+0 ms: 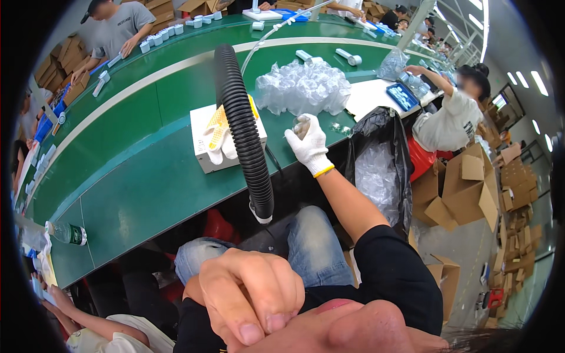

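My bare left hand is raised close to the camera, its fingers curled and fingertips drawn together, with nothing visible in them. Over the green work surface reaches my right hand, in a white knit glove with a yellow cuff. Its fingers are curled in around a small greyish patch that I cannot identify. Just beyond it lies a heap of clear plastic bags. To its left stands a white box with white, yellow-dotted gloves on top.
A black corrugated hose hangs before the box. Beside my right arm is a black bag of clear plastic. Light-blue handled parts line the curved conveyor. A bottle stands left; co-workers sit around; cardboard boxes are at right.
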Tool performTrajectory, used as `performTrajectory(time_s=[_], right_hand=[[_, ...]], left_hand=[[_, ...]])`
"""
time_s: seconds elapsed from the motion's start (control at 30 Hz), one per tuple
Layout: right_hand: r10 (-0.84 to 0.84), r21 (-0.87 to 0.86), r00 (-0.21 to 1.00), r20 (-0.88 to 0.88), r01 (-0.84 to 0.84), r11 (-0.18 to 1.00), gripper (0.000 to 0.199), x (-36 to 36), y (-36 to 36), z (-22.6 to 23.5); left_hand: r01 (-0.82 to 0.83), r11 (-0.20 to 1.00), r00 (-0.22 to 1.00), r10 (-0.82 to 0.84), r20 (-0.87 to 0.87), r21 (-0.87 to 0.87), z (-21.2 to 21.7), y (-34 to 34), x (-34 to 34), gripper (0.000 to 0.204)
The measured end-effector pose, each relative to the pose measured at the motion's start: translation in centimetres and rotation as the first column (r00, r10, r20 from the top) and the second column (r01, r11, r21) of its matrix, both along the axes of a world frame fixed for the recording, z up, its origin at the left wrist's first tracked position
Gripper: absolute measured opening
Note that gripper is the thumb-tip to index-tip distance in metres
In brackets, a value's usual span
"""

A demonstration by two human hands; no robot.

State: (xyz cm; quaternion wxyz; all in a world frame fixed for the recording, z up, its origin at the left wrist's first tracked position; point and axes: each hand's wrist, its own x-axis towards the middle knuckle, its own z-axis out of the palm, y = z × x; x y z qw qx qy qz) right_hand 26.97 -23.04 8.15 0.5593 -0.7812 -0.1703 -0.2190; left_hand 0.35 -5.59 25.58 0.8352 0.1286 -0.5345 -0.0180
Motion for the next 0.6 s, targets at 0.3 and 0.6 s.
performTrajectory(time_s=[0.3, 0.6], right_hand=[[0.023, 0.015, 1.000, 0.003, -0.023, 1.000, 0.048, 0.1, 0.0, 0.0], [0.043, 0.055, 0.999, -0.009, -0.043, 0.998, 0.049, 0.2, 0.0, 0.0]], left_hand=[[-0.024, 1.000, 0.999, 0.024, 0.028, 0.004, 0.1, 0.0, -0.4, 0.022], [-0.056, 0.998, 0.997, 0.053, -0.063, -0.036, 0.6, -0.9, -1.3, 0.016]])
